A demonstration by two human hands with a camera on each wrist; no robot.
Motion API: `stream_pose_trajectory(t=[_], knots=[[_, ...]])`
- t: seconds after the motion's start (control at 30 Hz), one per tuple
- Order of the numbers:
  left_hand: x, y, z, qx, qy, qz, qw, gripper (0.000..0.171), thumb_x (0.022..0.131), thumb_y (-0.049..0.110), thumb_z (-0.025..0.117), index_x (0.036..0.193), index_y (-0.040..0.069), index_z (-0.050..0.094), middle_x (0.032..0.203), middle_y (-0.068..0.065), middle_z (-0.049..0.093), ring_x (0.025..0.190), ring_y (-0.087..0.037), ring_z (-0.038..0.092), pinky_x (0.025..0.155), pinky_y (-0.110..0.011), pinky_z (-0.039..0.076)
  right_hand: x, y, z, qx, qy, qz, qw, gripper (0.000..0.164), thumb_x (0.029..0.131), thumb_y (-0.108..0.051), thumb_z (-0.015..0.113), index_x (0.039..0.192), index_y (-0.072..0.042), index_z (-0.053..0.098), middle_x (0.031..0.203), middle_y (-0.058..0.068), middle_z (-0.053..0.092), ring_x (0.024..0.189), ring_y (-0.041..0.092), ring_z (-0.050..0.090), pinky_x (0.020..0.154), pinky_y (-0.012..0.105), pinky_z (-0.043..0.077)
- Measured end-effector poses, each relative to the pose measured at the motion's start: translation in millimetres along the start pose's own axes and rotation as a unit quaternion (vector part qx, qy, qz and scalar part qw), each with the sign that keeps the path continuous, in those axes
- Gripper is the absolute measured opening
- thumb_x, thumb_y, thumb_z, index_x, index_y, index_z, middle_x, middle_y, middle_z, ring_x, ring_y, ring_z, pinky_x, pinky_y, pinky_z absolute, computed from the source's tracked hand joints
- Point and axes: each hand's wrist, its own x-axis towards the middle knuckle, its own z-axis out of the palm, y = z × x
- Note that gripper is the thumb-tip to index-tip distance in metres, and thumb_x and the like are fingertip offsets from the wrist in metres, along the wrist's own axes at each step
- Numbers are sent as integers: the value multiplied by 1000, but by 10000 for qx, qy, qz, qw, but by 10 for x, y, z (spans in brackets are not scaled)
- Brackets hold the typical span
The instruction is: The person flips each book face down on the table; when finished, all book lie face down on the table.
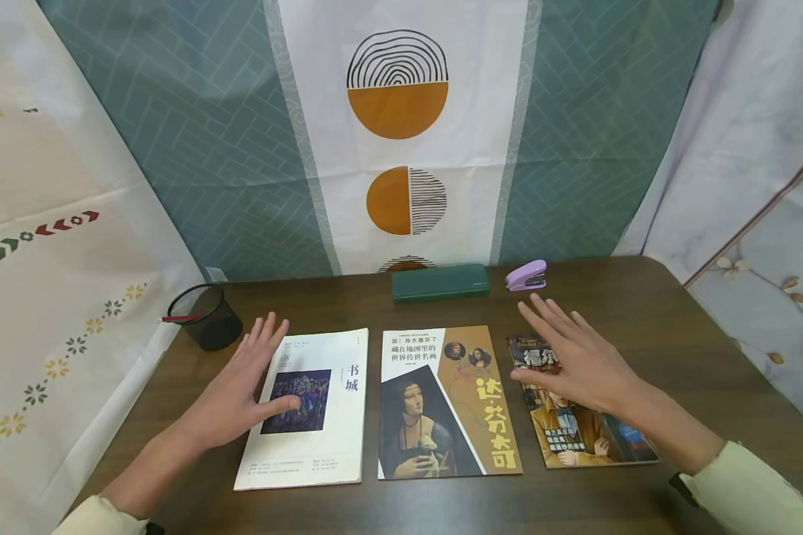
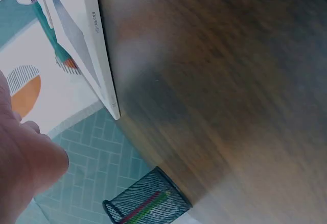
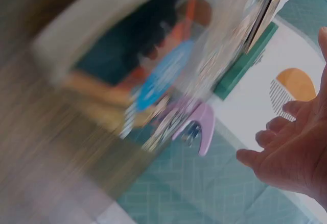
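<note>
In the head view my left hand (image 1: 241, 390) hovers with straight, spread fingers over the left side of a white book (image 1: 341, 416) with a dark picture on its cover. My right hand (image 1: 575, 360), also with fingers spread, is above a dark illustrated book (image 1: 569, 431) and hides part of its cover. Between the hands lies a brown and white art book (image 1: 448, 416) showing a painted portrait. Neither hand holds anything. The wrist views show the left hand (image 2: 30, 157) and the right hand (image 3: 291, 142) at the frame edges; the right wrist view is partly blurred.
A black mesh pen cup (image 1: 217, 323) with a red pencil stands at the table's back left. Along the back edge sit a green case (image 1: 440, 284) and a purple stapler (image 1: 527, 276). Patterned cloth (image 1: 241, 148) hangs behind the brown table (image 1: 308, 513).
</note>
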Motion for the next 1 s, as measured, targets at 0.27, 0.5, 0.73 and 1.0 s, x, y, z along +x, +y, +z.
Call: stream_pose_trajectory(t=[0.27,0.5,0.73,1.0], knots=[[-139,-23,79,-1012,-54,-375,9941,132,82,40,94,172,30,-2,179,-2,-6,163,-37,-6,111,-82,22,252,-169,88,597,-106,-247,9979,113,90,-68,74,172,-16,16,178,10,11,161,40,17,127,61,15],[-323,-18,212,-1089,-186,-670,9916,141,75,50,96,171,32,-6,179,-2,-7,162,-42,1,112,-79,27,463,-370,201,1306,-377,-314,9902,117,87,-64,81,173,-21,13,178,3,6,161,40,12,124,69,18],[-447,24,305,-966,-400,-519,9932,145,71,59,94,172,27,-6,179,-5,-6,163,-37,4,125,-32,19,658,-615,307,2191,-761,-745,9699,116,88,-50,86,172,-19,13,178,2,5,162,39,10,119,74,23],[-584,51,386,-1238,-685,-306,9895,147,69,62,94,172,11,0,178,-17,-4,162,-43,1,112,-1,3,954,-861,443,2439,-1460,-1044,9530,117,88,-47,87,172,-16,12,178,8,6,162,33,14,120,63,35]])
